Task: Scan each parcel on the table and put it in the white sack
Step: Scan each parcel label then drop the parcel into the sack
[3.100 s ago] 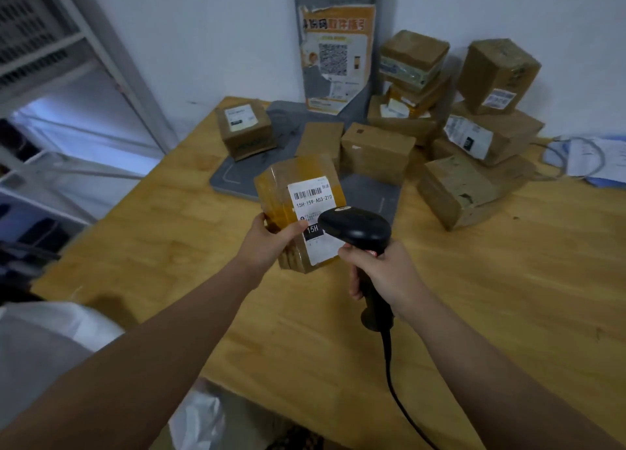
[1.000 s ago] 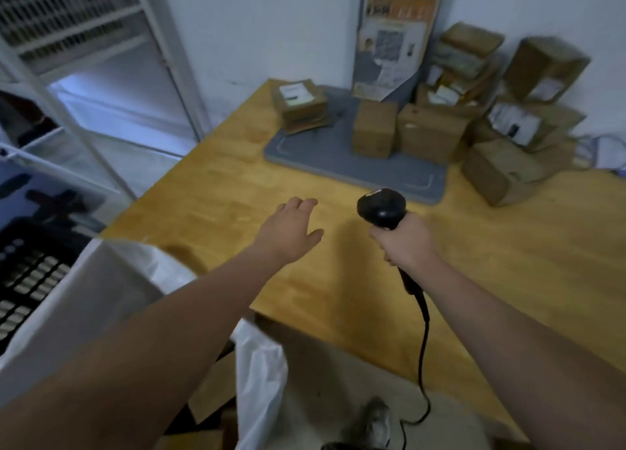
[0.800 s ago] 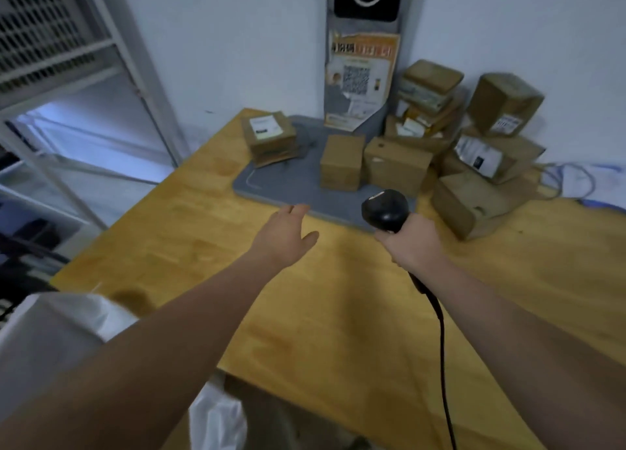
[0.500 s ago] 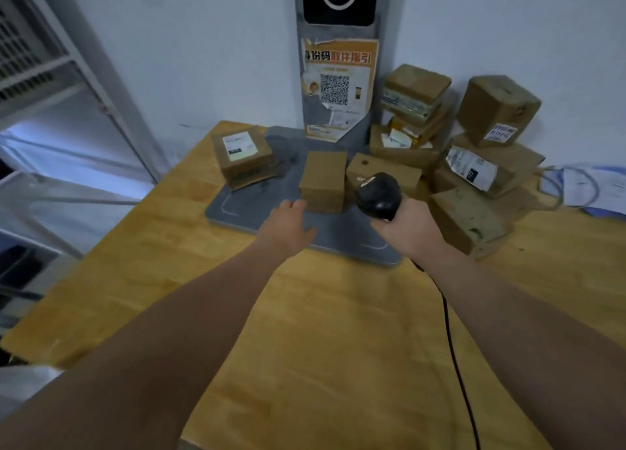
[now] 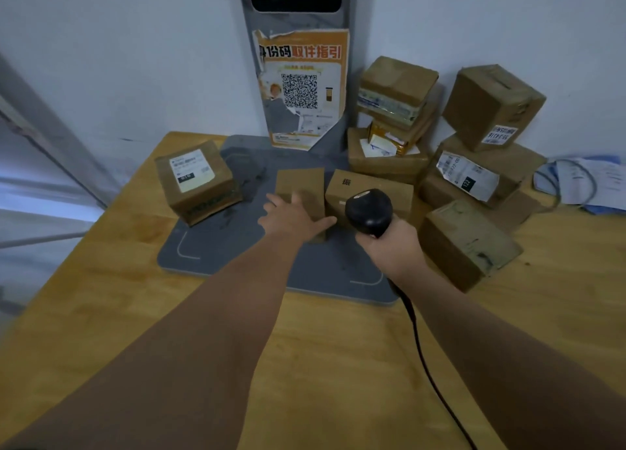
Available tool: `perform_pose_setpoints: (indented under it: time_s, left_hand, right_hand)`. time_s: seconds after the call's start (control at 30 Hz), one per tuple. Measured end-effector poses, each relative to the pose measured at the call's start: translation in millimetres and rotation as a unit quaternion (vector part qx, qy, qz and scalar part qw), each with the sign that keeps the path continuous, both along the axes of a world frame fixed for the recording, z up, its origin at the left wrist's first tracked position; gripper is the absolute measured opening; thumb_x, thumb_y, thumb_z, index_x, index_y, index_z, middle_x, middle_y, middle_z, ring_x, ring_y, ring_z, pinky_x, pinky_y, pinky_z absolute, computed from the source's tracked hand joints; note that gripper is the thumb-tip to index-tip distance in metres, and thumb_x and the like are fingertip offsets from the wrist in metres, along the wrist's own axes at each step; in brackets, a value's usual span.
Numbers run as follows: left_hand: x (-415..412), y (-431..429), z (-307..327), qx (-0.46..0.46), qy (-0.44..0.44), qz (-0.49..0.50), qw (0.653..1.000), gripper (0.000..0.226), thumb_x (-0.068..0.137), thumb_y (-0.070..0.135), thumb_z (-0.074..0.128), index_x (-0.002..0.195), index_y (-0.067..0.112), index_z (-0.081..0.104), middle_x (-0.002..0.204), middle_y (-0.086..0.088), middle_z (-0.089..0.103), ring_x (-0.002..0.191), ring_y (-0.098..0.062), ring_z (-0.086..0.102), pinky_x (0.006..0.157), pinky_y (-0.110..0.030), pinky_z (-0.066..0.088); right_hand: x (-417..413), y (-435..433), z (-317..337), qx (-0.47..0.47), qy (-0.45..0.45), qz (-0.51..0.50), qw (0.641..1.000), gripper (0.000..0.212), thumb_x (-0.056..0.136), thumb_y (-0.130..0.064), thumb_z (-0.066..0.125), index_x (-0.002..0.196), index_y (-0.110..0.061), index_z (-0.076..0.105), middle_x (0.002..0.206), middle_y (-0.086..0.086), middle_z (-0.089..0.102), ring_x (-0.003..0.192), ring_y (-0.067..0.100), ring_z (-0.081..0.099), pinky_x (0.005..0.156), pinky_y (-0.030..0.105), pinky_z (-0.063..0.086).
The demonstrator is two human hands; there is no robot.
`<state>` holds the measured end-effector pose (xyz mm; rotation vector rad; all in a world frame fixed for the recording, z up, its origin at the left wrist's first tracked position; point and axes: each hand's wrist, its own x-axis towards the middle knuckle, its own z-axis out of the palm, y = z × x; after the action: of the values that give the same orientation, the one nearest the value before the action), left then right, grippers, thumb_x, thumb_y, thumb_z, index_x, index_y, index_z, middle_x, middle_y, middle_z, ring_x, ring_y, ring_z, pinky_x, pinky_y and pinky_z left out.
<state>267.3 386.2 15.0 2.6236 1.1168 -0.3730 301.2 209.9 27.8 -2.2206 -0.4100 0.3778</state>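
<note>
My left hand (image 5: pixel 292 216) reaches forward with spread fingers over the near face of a small plain cardboard parcel (image 5: pixel 299 185) standing on the grey mat (image 5: pixel 216 243); whether it touches is unclear. My right hand (image 5: pixel 389 246) grips the black barcode scanner (image 5: pixel 368 212), its cable trailing toward me. A wider parcel (image 5: pixel 372 189) stands right behind the scanner. A labelled parcel (image 5: pixel 196 182) sits at the mat's left edge. The white sack is out of view.
Several more cardboard parcels are heaped at the back right against the wall (image 5: pixel 474 165), one lying near my right wrist (image 5: pixel 467 243). A grey post with an orange QR poster (image 5: pixel 303 90) stands behind the mat. Papers and a cable (image 5: pixel 582 185) lie far right.
The scanned parcel has left my left hand, which now stretches out from near the sack to the small parcel on the mat. My view swung back toward the table; the sack dropped out of sight.
</note>
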Motion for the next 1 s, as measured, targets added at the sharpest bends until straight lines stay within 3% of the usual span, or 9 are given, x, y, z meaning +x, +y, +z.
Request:
perform_pose_setpoints:
  time_s: [0.17, 0.3, 0.47, 0.6, 0.7, 0.77, 0.83, 0.93, 1.0]
  left_hand:
    - [5.4, 2.4, -13.2, -0.009, -0.01, 0.032, 0.999, 0.098, 0.077, 0.073, 0.055, 0.148, 0.017, 0.017, 0.15, -0.025, 0.016, 0.137, -0.043, 0.022, 0.103, -0.051, 0.035]
    - [-23.4, 6.2, -11.2, -0.128, -0.132, 0.124, 0.975, 0.085, 0.08, 0.064, 0.057, 0.146, 0.022, 0.024, 0.146, -0.019, 0.024, 0.134, -0.043, 0.025, 0.103, -0.05, 0.032]
    - [-95.5, -32.6, -16.8, -0.385, -0.412, 0.213, 0.798, 0.067, 0.084, 0.048, 0.062, 0.141, 0.028, 0.033, 0.136, -0.002, 0.045, 0.12, -0.023, 0.05, 0.102, -0.043, 0.044]
    - [-122.3, -71.0, -10.3, -0.563, -0.43, 0.211, 0.674, 0.062, 0.083, 0.047, 0.053, 0.139, 0.023, 0.041, 0.132, -0.005, 0.054, 0.117, -0.023, 0.055, 0.093, -0.04, 0.052]
    - [-132.1, -84.8, -7.3, -0.631, -0.402, 0.219, 0.626, 0.051, 0.088, 0.047, 0.047, 0.132, 0.021, 0.051, 0.13, -0.007, 0.059, 0.12, -0.026, 0.056, 0.098, -0.047, 0.048]
    - [-140.6, -93.4, -8.3, -0.635, -0.364, 0.23, 0.641, 0.037, 0.097, 0.039, 0.036, 0.124, 0.023, 0.055, 0.129, -0.007, 0.059, 0.121, -0.024, 0.054, 0.102, -0.046, 0.043]
    - [-146.6, -98.1, -11.2, -0.592, -0.356, 0.211, 0.692, 0.032, 0.1, 0.028, 0.034, 0.123, 0.023, 0.056, 0.129, -0.005, 0.06, 0.12, -0.019, 0.054, 0.102, -0.039, 0.041]
    - [-151.2, -98.2, -6.3, -0.479, -0.405, 0.183, 0.757, 0.034, 0.097, 0.01, 0.042, 0.128, 0.018, 0.054, 0.125, -0.004, 0.061, 0.111, -0.013, 0.058, 0.093, -0.028, 0.046]
    - [-151.9, -97.4, 2.5, -0.475, -0.402, 0.163, 0.766, 0.036, 0.097, 0.027, 0.051, 0.132, 0.019, 0.052, 0.124, 0.002, 0.061, 0.111, -0.01, 0.058, 0.095, -0.027, 0.045]
  right_hand:
    - [7.2, 0.6, -14.9, -0.007, 0.015, -0.001, 1.0, 0.016, 0.081, -0.02, 0.07, 0.078, -0.015, 0.055, 0.067, -0.002, 0.056, 0.066, 0.015, 0.057, 0.052, 0.022, 0.038]
    - [6.2, -5.7, -18.1, 0.079, 0.115, -0.027, 0.99, 0.015, 0.083, -0.018, 0.07, 0.091, -0.006, 0.064, 0.07, 0.005, 0.065, 0.066, 0.018, 0.064, 0.061, 0.031, 0.052]
    - [-17.5, -28.2, -25.6, 0.234, 0.257, -0.044, 0.937, 0.024, 0.082, -0.024, 0.077, 0.102, -0.026, 0.063, 0.101, -0.004, 0.067, 0.095, 0.013, 0.065, 0.087, 0.035, 0.056]
    - [-44.0, -41.3, -28.4, 0.287, 0.373, -0.034, 0.882, 0.041, 0.071, -0.032, 0.079, 0.108, -0.021, 0.066, 0.113, 0.004, 0.069, 0.107, 0.022, 0.065, 0.094, 0.043, 0.052]
    - [-60.3, -55.2, -33.0, 0.367, 0.454, -0.044, 0.811, 0.06, 0.069, -0.034, 0.078, 0.125, -0.018, 0.061, 0.122, 0.009, 0.067, 0.113, 0.031, 0.064, 0.097, 0.054, 0.049]
    - [-67.4, -63.3, -33.5, 0.409, 0.483, -0.041, 0.773, 0.058, 0.076, -0.028, 0.074, 0.13, -0.012, 0.058, 0.125, 0.014, 0.066, 0.116, 0.035, 0.062, 0.098, 0.059, 0.047]
    - [-73.2, -68.4, -28.8, 0.418, 0.474, -0.036, 0.774, 0.049, 0.08, -0.013, 0.072, 0.127, -0.007, 0.058, 0.122, 0.016, 0.067, 0.114, 0.034, 0.063, 0.096, 0.057, 0.049]
    - [-78.1, -70.9, -21.4, 0.384, 0.377, -0.074, 0.839, 0.032, 0.079, 0.002, 0.073, 0.109, -0.01, 0.066, 0.102, 0.005, 0.075, 0.103, 0.025, 0.069, 0.089, 0.047, 0.056]
    - [-80.6, -69.4, -18.8, 0.349, 0.307, -0.073, 0.882, 0.026, 0.079, 0.0, 0.075, 0.098, -0.016, 0.069, 0.098, 0.002, 0.075, 0.098, 0.02, 0.07, 0.091, 0.043, 0.056]
